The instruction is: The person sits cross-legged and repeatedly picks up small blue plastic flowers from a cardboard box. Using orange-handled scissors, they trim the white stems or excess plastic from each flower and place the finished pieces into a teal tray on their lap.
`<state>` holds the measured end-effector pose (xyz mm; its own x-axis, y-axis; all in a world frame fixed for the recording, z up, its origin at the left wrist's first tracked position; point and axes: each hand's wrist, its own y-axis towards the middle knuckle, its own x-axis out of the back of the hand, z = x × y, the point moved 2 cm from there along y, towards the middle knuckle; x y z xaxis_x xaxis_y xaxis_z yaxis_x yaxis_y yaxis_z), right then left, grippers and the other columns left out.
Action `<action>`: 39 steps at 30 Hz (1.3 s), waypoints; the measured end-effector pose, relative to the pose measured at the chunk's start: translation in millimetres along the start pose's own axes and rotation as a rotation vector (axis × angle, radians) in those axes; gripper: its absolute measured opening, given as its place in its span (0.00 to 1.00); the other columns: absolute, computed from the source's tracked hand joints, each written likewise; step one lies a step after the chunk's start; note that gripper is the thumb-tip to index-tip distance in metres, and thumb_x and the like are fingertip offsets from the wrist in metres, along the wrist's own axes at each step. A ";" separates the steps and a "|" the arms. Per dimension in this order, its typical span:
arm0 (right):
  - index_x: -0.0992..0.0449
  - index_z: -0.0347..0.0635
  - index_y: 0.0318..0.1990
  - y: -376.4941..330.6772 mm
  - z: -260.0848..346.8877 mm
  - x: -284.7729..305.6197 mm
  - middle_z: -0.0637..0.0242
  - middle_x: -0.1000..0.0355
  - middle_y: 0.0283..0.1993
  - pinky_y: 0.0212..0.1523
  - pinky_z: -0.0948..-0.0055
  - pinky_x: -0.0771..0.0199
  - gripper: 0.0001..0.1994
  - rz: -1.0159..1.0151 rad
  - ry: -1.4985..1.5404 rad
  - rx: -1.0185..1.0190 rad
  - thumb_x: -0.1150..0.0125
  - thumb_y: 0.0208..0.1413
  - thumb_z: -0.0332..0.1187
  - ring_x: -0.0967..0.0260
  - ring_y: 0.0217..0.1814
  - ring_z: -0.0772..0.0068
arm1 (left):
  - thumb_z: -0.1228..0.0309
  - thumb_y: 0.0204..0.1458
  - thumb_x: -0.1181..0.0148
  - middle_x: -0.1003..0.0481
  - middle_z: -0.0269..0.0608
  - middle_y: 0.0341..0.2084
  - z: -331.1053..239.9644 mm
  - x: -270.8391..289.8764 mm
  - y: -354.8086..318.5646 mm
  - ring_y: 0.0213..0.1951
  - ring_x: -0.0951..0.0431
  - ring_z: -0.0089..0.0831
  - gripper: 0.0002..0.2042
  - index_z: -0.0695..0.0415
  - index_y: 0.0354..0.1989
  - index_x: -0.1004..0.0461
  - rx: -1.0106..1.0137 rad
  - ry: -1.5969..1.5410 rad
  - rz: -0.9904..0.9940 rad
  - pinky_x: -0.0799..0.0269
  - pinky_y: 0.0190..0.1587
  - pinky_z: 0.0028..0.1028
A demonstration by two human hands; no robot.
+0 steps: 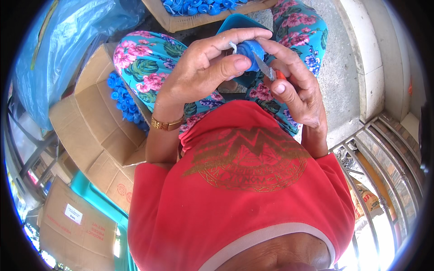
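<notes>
Boxes (97,131) of cardboard at the left hold blue caps (121,101), beside the floral-clad knee. Over the lap, the left hand (203,67) is closed around a blue cap (250,53), pinched between thumb and fingers. Touching that cap from the right, a knife (266,68) with an orange handle is gripped in the closed right hand (298,90).

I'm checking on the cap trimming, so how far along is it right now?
Done cannot be told: blue caps fill both the cardboard box on the person's left and the box ahead, with no visible sorting. In hand: the left hand grips one blue cap while the right hand works a small knife against it.
</notes>
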<state>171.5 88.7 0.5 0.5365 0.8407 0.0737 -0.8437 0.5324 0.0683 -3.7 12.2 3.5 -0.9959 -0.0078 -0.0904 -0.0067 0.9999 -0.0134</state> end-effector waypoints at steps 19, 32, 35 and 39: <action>0.36 0.38 0.57 0.2 -25.0 -9.3 0.71 0.38 0.25 0.23 0.86 0.46 0.20 -0.152 0.473 -0.131 0.59 0.65 0.41 0.47 0.20 0.87 | 0.64 0.60 0.51 0.27 0.35 0.42 41.1 -10.4 7.5 0.44 0.29 0.26 0.18 0.60 0.54 0.35 0.041 -0.796 -0.209 0.36 0.48 0.25; 0.33 0.39 0.56 -5.9 -19.2 -17.8 0.70 0.34 0.28 0.28 0.81 0.37 0.18 -0.347 -0.138 -0.076 0.49 0.59 0.31 0.40 0.27 0.82 | 0.68 0.55 0.44 0.27 0.39 0.37 31.7 -19.5 5.8 0.35 0.27 0.28 0.14 0.61 0.47 0.32 0.085 -0.812 -0.343 0.30 0.41 0.24; 0.33 0.38 0.56 -4.2 -12.1 -19.8 0.62 0.28 0.38 0.35 0.76 0.30 0.19 -0.360 -0.313 0.033 0.46 0.56 0.28 0.31 0.34 0.74 | 0.67 0.58 0.48 0.28 0.38 0.35 24.2 -22.9 6.1 0.32 0.28 0.25 0.15 0.62 0.49 0.32 0.061 -0.718 -0.352 0.31 0.38 0.22; 0.31 0.38 0.54 0.1 -13.6 -20.0 0.56 0.30 0.52 0.43 0.72 0.28 0.18 -0.365 -0.378 0.194 0.45 0.54 0.25 0.27 0.45 0.63 | 0.66 0.61 0.54 0.28 0.34 0.33 18.4 -28.7 4.3 0.29 0.32 0.21 0.16 0.63 0.51 0.32 0.045 -0.617 -0.324 0.34 0.34 0.20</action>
<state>160.5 73.3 -14.5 0.7923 0.4927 0.3600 -0.6026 0.7243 0.3351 26.5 16.5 -12.3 -0.7107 -0.3250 -0.6239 -0.2781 0.9444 -0.1752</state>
